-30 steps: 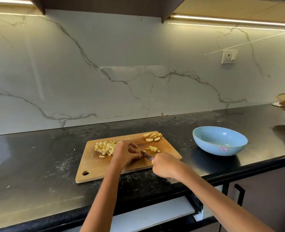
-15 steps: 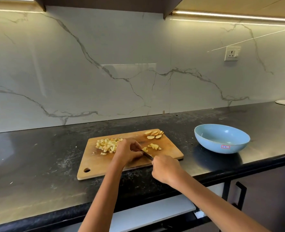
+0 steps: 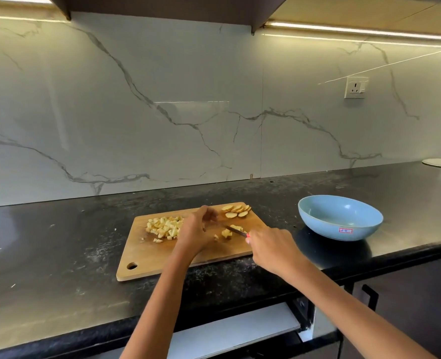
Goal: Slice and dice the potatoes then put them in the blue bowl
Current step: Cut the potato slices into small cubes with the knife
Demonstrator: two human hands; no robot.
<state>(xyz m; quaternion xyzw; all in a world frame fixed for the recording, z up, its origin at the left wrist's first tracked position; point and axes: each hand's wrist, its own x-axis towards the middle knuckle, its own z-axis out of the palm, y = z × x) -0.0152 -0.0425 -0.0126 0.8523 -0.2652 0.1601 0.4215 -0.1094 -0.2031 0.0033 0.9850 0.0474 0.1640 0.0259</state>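
R hand grips knife, blade on small potato bits mid cutting board. L hand hovers over board, fingers loosely curled, holding nothing. Diced pile on L, slices at back corner. Blue bowl on worktop, R of board.

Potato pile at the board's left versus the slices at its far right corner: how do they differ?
The diced pile is small cubes heaped loosely; the round slices are flat discs overlapping in a short row. The pile lies left of the left hand, the slices to its right, nearer the blue bowl. Both are pale yellow potato on the wooden cutting board.
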